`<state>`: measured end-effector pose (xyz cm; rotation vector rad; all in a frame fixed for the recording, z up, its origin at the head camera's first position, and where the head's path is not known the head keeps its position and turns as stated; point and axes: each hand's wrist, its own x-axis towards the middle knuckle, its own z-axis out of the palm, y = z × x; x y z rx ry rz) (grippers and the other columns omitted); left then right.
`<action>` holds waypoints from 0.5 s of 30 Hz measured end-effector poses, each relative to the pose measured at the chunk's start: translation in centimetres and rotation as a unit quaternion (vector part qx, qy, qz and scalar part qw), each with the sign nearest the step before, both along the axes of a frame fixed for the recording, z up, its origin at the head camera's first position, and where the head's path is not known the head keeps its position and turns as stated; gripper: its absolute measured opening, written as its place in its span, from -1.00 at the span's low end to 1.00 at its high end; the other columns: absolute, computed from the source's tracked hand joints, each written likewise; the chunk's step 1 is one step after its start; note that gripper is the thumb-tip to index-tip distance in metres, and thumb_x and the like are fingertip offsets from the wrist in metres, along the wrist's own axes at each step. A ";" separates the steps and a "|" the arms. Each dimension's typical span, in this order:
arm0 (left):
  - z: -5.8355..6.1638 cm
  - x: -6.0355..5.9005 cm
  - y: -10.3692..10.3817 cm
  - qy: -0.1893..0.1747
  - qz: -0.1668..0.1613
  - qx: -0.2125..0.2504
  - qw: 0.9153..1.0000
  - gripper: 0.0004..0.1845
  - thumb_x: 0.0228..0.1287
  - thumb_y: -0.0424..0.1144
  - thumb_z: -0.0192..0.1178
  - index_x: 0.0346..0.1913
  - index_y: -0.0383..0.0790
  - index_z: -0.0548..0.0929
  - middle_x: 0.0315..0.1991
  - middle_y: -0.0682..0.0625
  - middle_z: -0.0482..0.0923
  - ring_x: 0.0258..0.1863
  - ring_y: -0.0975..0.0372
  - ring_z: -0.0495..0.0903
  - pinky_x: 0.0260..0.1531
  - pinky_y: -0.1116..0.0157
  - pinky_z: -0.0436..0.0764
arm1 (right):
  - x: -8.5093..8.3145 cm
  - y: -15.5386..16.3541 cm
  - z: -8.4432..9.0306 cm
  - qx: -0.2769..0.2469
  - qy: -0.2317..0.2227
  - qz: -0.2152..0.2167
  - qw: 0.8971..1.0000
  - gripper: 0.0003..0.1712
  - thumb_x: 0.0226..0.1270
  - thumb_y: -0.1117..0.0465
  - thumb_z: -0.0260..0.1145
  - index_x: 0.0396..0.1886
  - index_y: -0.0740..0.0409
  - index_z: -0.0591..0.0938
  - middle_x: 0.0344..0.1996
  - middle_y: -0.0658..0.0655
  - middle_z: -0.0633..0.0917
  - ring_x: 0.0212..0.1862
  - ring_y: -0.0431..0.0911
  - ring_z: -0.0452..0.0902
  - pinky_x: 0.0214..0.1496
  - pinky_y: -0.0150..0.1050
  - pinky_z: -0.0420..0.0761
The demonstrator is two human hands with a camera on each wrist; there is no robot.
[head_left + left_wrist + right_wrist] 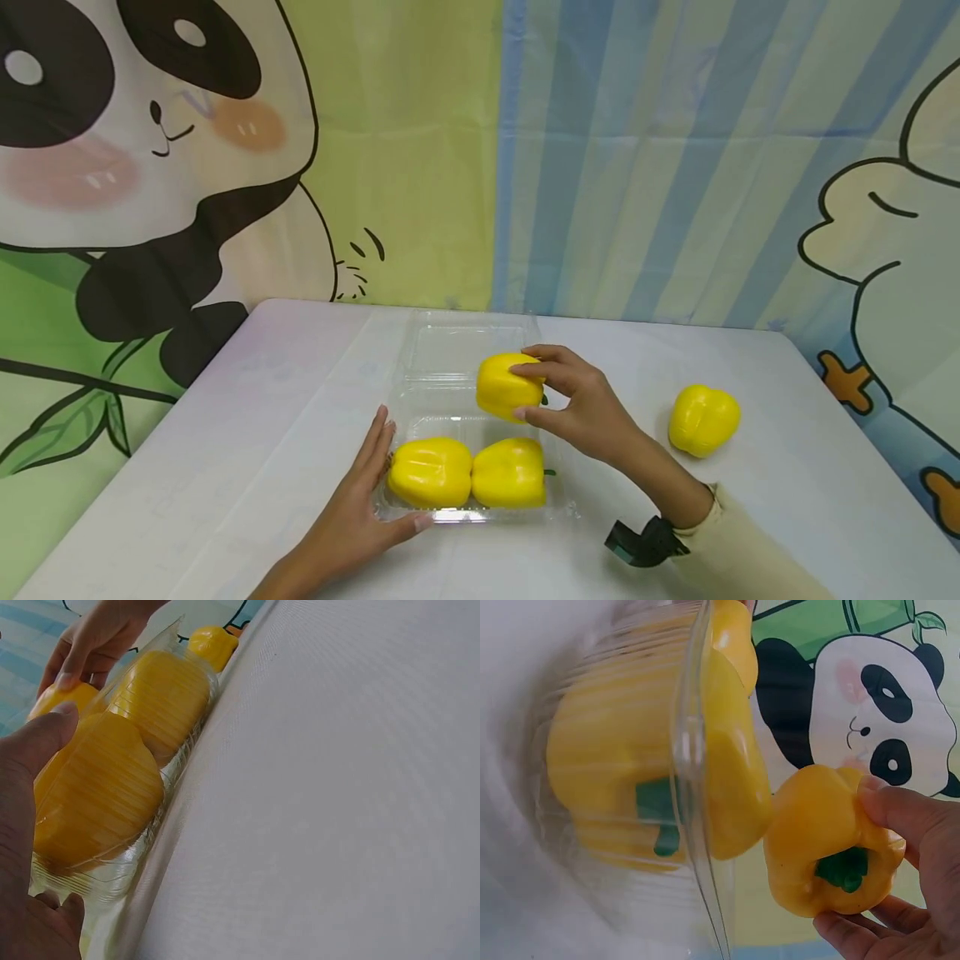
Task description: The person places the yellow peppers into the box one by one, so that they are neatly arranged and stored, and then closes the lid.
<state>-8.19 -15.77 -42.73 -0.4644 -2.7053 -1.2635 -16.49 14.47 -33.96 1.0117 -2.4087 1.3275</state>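
Observation:
My right hand [581, 400] grips a yellow bell pepper [504, 385] with a green stem, held over the rear part of a clear plastic clamshell box [450, 516]. Two more yellow bell peppers lie on their sides in the front of the box, a left one [431, 472] and a right one [508, 473]. My left hand [356, 504] rests against the box's left side, its fingers straight along the wall and its thumb by the front rim. In the right wrist view, the held pepper [829, 832] is pinched between thumb and fingers, beside the box wall.
Another yellow bell pepper [703, 420] sits on the white table [225, 467] to the right. The box's clear lid [468, 346] lies folded back behind it. A curtain [600, 167] with cartoon animals hangs behind the table. A dark wrist device [645, 543] is on my right wrist.

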 end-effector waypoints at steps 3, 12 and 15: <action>0.0 0.0 0.0 -0.004 0.002 0.000 1.000 0.23 -0.04 0.20 0.46 0.52 -0.36 -0.01 0.57 0.07 -0.37 0.45 -0.10 0.02 0.23 -0.20 0.16 | 0.0 -0.5 -0.1 0.012 -0.002 0.008 1.000 -0.49 0.07 0.30 0.53 0.08 0.14 0.67 0.18 0.11 0.51 0.09 -0.04 0.53 0.10 -0.16 0.58; 0.0 0.0 0.0 -0.007 0.005 -0.004 1.000 0.23 -0.04 0.22 0.45 0.52 -0.35 0.00 0.57 0.12 -0.39 0.45 -0.09 0.02 0.24 -0.15 0.18 | -0.1 -1.9 0.1 0.015 -0.051 0.039 0.998 -0.50 0.09 0.29 0.53 0.09 0.15 0.67 0.19 0.09 0.50 0.12 -0.08 0.52 0.14 -0.19 0.53; 0.1 0.0 0.1 -0.010 0.008 -0.005 1.000 0.24 -0.04 0.24 0.44 0.52 -0.34 0.00 0.57 0.09 -0.38 0.45 -0.09 0.01 0.24 -0.17 0.17 | -0.1 -2.3 0.1 0.019 -0.064 0.046 0.997 -0.50 0.10 0.27 0.52 0.09 0.15 0.67 0.19 0.09 0.50 0.13 -0.07 0.52 0.16 -0.18 0.51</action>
